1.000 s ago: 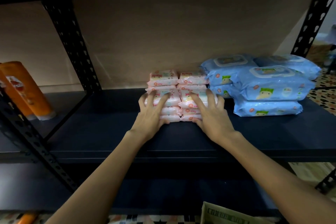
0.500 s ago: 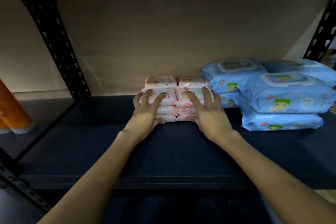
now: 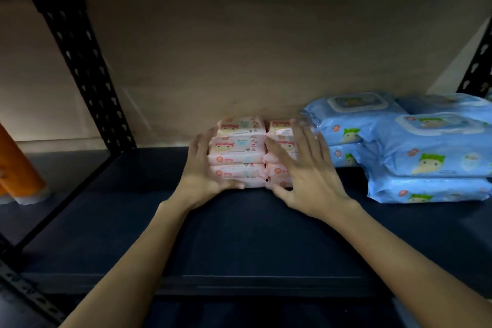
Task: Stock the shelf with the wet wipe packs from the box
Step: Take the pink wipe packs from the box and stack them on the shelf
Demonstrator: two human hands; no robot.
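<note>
1. Fingers (image 3: 306, 141) are staying straight and spread; right hand (image 3: 303, 176) is pressing the front of the pink wipe packs (image 3: 237, 152), left hand (image 3: 205, 165) is now cupping their left side.
2. Packs are sliding deeper than a second ago, nearing the back of the shelf (image 3: 253, 234).
3. Blue wipe packs (image 3: 426, 146) are touching them on the right; this batch is looking nearly placed.

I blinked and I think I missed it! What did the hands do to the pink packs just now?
The left hand slid off the front of the pink packs to their left side. The right hand stayed spread flat on the front of the right pile. Nothing was picked up or let go. The pink packs seem to sit a little closer to the back wall. The blue packs stayed stacked on the shelf.
</note>
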